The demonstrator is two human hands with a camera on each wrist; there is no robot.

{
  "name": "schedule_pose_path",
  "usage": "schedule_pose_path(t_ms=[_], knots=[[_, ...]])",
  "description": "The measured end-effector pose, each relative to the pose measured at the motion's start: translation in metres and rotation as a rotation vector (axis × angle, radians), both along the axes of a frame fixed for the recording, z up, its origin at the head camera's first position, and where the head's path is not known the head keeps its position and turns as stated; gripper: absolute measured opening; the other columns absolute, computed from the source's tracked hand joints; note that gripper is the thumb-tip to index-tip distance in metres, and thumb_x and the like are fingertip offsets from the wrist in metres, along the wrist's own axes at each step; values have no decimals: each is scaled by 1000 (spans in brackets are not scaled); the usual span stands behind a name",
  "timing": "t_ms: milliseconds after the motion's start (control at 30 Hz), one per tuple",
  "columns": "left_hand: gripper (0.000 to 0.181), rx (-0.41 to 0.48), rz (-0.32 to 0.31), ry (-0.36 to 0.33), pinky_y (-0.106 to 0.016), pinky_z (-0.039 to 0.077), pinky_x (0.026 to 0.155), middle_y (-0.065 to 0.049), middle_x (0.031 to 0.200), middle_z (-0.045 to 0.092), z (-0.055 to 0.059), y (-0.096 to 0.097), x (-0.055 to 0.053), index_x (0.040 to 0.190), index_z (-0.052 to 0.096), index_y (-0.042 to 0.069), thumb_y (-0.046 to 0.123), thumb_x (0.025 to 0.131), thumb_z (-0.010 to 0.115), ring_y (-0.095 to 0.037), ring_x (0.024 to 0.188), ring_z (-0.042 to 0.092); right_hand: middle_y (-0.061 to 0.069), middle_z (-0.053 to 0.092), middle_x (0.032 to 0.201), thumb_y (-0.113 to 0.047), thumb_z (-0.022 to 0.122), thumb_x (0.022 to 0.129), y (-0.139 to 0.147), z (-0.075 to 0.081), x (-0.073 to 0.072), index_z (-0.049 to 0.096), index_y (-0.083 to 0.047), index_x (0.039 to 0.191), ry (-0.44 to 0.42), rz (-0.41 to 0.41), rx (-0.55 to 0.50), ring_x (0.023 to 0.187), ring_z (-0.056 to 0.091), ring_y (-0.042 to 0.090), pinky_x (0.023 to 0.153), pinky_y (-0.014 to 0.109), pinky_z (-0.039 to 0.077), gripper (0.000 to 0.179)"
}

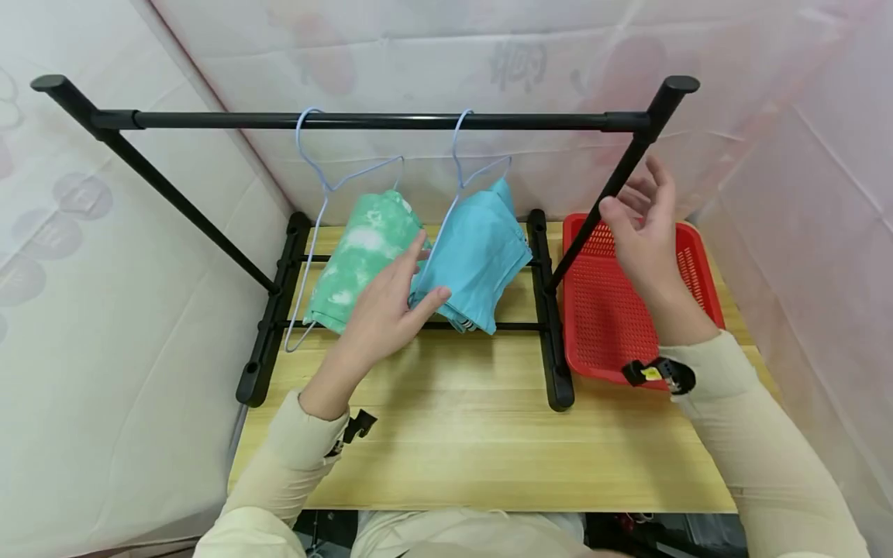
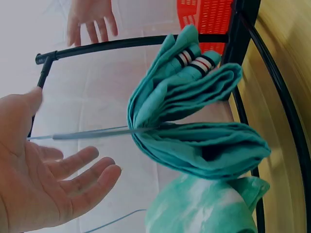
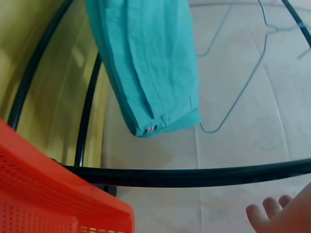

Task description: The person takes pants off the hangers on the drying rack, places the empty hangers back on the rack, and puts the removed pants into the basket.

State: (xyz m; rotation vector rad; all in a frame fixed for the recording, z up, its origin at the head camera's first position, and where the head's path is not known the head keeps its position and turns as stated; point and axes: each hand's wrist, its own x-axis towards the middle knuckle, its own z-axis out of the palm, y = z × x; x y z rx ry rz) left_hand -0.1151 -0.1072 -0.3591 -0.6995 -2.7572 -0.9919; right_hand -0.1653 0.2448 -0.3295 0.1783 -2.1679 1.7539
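Note:
A folded blue cloth garment (image 1: pixel 476 252) with striped trim (image 2: pixel 201 63) hangs over a pale blue wire hanger (image 1: pixel 458 159) on the black rack's top bar (image 1: pixel 391 121). Left of it, a green and white tie-dye cloth (image 1: pixel 370 256) hangs from a second hanger (image 1: pixel 325 184). My left hand (image 1: pixel 384 314) is beside the blue garment, fingers extended and thumb apart. In the left wrist view the hanger's wire runs between thumb and fingers, ungripped. Over the red basket, my right hand (image 1: pixel 649 240) hovers by the rack's right post (image 1: pixel 631 155), fingers loosely bent and holding nothing.
A red perforated plastic basket (image 1: pixel 600 333) stands on the wooden table (image 1: pixel 432 434), right of the rack. The rack's black feet (image 1: pixel 551 341) rest on the table. Pale printed curtains (image 1: pixel 105 310) enclose the back and sides.

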Motion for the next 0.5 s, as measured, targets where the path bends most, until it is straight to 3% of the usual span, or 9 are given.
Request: schedule_pose_path(t_ms=[100, 233, 367, 500], knots=[[83, 41, 12, -8, -44, 53, 87, -10, 144, 54, -1, 2, -3, 161, 5, 22, 52, 100, 53, -27, 116, 62, 4, 40, 142, -28, 59, 100, 2, 4, -14, 22, -29, 156, -71, 23, -113, 134, 40, 23, 112, 40, 34, 68], [81, 135, 0, -66, -37, 55, 75, -10, 138, 59, -2, 5, -6, 161, 5, 21, 46, 102, 54, -22, 105, 66, 6, 46, 141, -31, 54, 103, 4, 3, -34, 31, -31, 152, -65, 61, -239, 132, 45, 25, 112, 42, 37, 54], [73, 235, -29, -123, -32, 55, 70, -9, 127, 65, -3, 5, -8, 161, 13, 17, 39, 104, 53, -17, 91, 68, 10, 56, 132, -32, 49, 105, -1, 3, -46, 41, -25, 142, -20, 108, -298, 126, 53, 28, 107, 39, 45, 39], [59, 308, -61, -142, -31, 56, 69, -12, 110, 68, -5, 7, -9, 159, 24, 15, 29, 107, 47, -24, 78, 69, 14, 61, 119, -34, 48, 105, -6, 4, -50, 47, -22, 138, -37, 151, -353, 112, 58, 28, 98, 34, 50, 35]])
